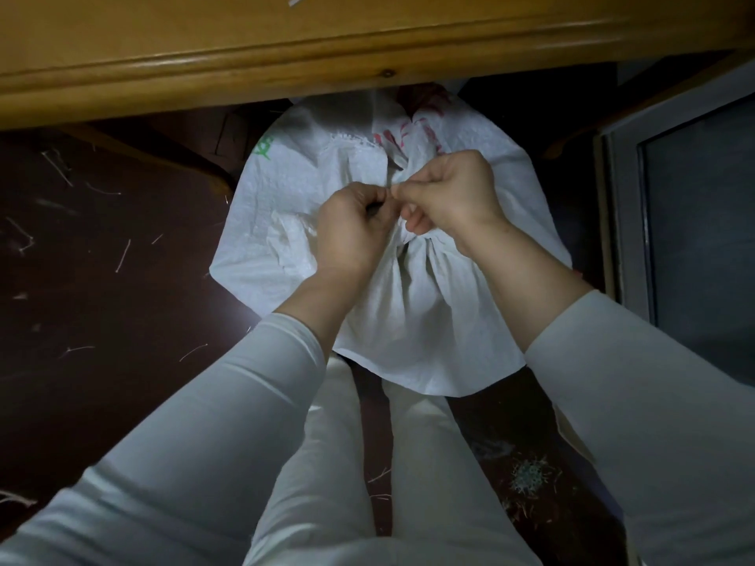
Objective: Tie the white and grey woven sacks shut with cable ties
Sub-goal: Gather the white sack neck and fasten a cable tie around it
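Your left hand [353, 228] and right hand [451, 194] are both curled tight, thumb and fingertips meeting knuckle to knuckle above the sack [408, 320]. A dark sliver shows inside the left hand's curl, most likely the tie [372, 209], though little of it is visible. The right hand pinches at the bunched cloth, and whether it also has the tie's other end can't be told.

The gathered neck [412, 243] sits straight below your hands, a shade nearer the right wrist. Pleats fan from it toward you, and the loose mouth spreads away toward the table [245, 55]. So the neck's long axis runs away from you, and the tie has to cross it left to right. Judging by that, the right hand is better placed to hold the bunch while the left feeds the tie.

The sack stands on the dark floor [102, 239], partly under the table edge.
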`<state>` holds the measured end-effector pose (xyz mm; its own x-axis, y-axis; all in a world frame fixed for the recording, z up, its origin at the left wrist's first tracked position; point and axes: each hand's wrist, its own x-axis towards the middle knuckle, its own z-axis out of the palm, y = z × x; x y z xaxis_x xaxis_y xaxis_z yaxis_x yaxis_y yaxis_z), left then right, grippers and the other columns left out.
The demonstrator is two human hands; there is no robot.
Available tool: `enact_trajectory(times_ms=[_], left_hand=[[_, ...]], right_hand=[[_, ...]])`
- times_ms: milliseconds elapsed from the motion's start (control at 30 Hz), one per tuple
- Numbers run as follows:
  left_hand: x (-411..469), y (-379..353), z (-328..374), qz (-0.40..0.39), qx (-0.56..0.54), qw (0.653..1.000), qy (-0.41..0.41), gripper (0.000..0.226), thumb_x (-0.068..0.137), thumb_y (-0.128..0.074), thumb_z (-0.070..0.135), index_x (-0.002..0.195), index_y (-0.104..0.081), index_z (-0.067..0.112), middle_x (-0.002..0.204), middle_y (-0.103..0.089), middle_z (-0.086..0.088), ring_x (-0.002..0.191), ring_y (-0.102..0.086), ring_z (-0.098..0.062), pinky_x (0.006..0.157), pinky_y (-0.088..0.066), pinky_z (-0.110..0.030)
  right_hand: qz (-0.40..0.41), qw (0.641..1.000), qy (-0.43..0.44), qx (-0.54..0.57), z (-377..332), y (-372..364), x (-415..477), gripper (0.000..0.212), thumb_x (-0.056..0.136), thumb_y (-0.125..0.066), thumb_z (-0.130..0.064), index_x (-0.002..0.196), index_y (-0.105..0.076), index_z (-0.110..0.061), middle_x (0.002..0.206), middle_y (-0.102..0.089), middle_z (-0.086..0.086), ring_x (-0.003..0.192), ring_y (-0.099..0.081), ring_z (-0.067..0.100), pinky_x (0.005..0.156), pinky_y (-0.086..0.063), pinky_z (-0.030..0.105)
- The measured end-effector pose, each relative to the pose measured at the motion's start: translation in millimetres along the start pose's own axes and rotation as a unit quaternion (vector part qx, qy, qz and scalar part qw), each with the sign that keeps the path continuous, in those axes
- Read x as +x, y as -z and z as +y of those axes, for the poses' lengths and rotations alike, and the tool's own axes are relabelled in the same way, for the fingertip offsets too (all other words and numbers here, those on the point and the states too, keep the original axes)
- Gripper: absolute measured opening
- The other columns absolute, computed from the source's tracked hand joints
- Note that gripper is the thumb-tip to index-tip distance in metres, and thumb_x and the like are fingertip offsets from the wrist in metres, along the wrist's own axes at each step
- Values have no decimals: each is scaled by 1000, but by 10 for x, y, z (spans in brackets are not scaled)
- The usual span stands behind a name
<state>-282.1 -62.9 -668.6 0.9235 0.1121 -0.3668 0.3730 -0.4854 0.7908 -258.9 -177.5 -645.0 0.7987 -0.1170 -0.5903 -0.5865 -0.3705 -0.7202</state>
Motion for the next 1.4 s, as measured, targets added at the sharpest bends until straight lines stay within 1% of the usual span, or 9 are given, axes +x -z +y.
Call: enact_trajectory(times_ms=[100,233,300,467,633,733,967,1200,1400], left_hand=[[-15,-41,11,21,15,999,-28,14,85,-63,14,85,-70,2,89,-68,-12,82,-63,-21,73,-52,-31],[-10,-99,-21,20,33,999,-36,16,86,-59,15,92,-70,5,94,-67,-11,89,-63,-25,80,-52,-40],[-23,-109,-15,16,21,999,-22,17,87,-58,15,93,-70,5,95,-68,-11,88,-64,-24,79,-53,-38],[-15,-86,-32,-15,-78,996,49,13,90,-58,16,82,-68,11,81,-69,-3,76,-65,-14,74,-54,-30],[-14,-70,-40,-33,-120,991,57,13,90,-58,13,82,-66,8,73,-66,3,69,-62,-8,70,-52,-17],[-17,-55,-48,-35,-122,991,48,13,91,-58,11,82,-66,6,72,-65,2,67,-60,-7,68,-50,-15],[-13,-57,-48,-32,-99,994,37,14,90,-58,12,84,-68,3,71,-63,4,65,-57,-3,63,-46,-9],[-2,-53,-45,-28,-74,997,24,13,90,-59,13,84,-68,5,71,-62,8,63,-57,1,60,-43,-4],[-11,-47,-57,-17,-31,999,-2,16,89,-60,17,92,-69,5,84,-68,-2,72,-60,-5,64,-44,-7]], right_hand=[[13,1000,-3,21,3,-23,26,20,79,-68,-5,60,-62,-10,44,-59,1,37,-58,11,42,-46,21],[-8,999,6,44,12,18,5,11,79,-71,-6,69,-67,-5,54,-61,6,40,-58,8,45,-50,20],[-24,997,5,79,47,53,-17,6,80,-70,-6,80,-69,0,61,-63,9,45,-61,7,49,-52,18],[-60,984,-6,168,155,92,-106,24,86,-59,6,109,-62,11,75,-65,12,58,-68,9,63,-57,18],[-42,989,-13,141,118,94,-82,9,81,-65,7,90,-65,10,66,-64,15,49,-66,10,56,-57,20],[-49,994,-12,94,77,71,-54,9,82,-63,7,89,-64,12,62,-61,15,42,-62,9,50,-55,20],[-48,999,-16,17,52,66,-12,5,82,-61,5,82,-66,7,61,-63,13,43,-63,10,53,-58,24],[-45,999,-12,16,44,58,-16,11,82,-61,4,72,-64,-1,59,-62,11,42,-62,9,54,-58,24],[-40,999,-14,19,34,52,-27,12,79,-67,1,69,-63,-3,59,-63,11,44,-63,11,54,-58,26]])
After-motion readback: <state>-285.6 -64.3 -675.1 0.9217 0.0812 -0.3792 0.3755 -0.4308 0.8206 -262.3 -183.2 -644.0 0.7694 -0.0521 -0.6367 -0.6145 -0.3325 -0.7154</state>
